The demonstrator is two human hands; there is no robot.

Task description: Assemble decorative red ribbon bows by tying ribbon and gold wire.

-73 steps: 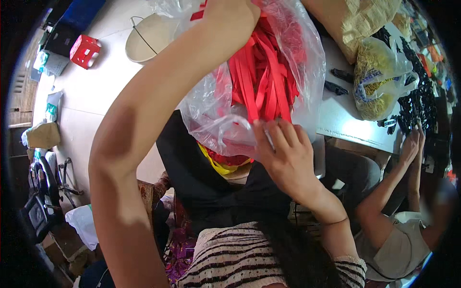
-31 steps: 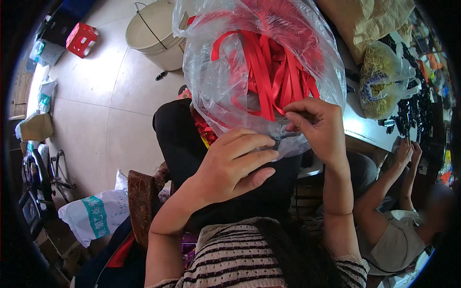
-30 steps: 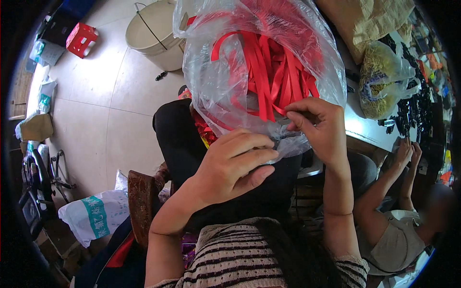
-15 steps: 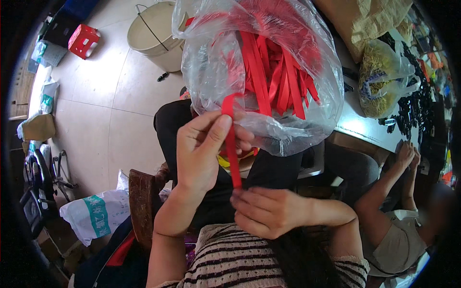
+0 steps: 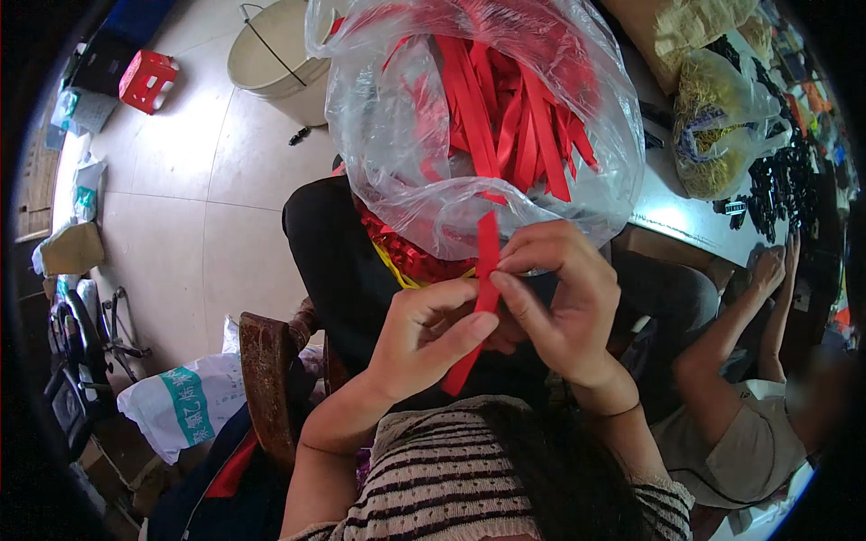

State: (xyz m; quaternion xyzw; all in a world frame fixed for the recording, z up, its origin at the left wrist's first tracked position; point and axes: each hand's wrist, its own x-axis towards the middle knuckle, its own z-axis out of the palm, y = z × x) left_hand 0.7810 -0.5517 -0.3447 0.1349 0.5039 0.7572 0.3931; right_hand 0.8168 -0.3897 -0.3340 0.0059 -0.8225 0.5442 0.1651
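A flat red ribbon strip (image 5: 488,245) runs at a slant between my two hands, over my lap. My left hand (image 5: 431,335) pinches its lower part, with the thumb on top and a short tail hanging below. Higher up, my right hand (image 5: 564,293) grips the same strip between thumb and forefinger. Just beyond the hands lies a large clear plastic bag (image 5: 379,135), open and holding many cut red ribbons (image 5: 505,126). Below the bag's near edge, some shiny red material (image 5: 410,252) with a yellow edge shows on my lap.
A beige bucket (image 5: 280,68) with a wire handle stands on the floor at far left, near a red stool (image 5: 148,82). A table (image 5: 672,221) on the right carries a bag of golden ties (image 5: 713,131) and black pieces. A co-worker's hands (image 5: 774,266) are there. A wooden chair (image 5: 267,388) is beside me.
My right hand has moved up from the strip's lower end to its upper part. My left hand has come lower and to the right, now holding the lower part.
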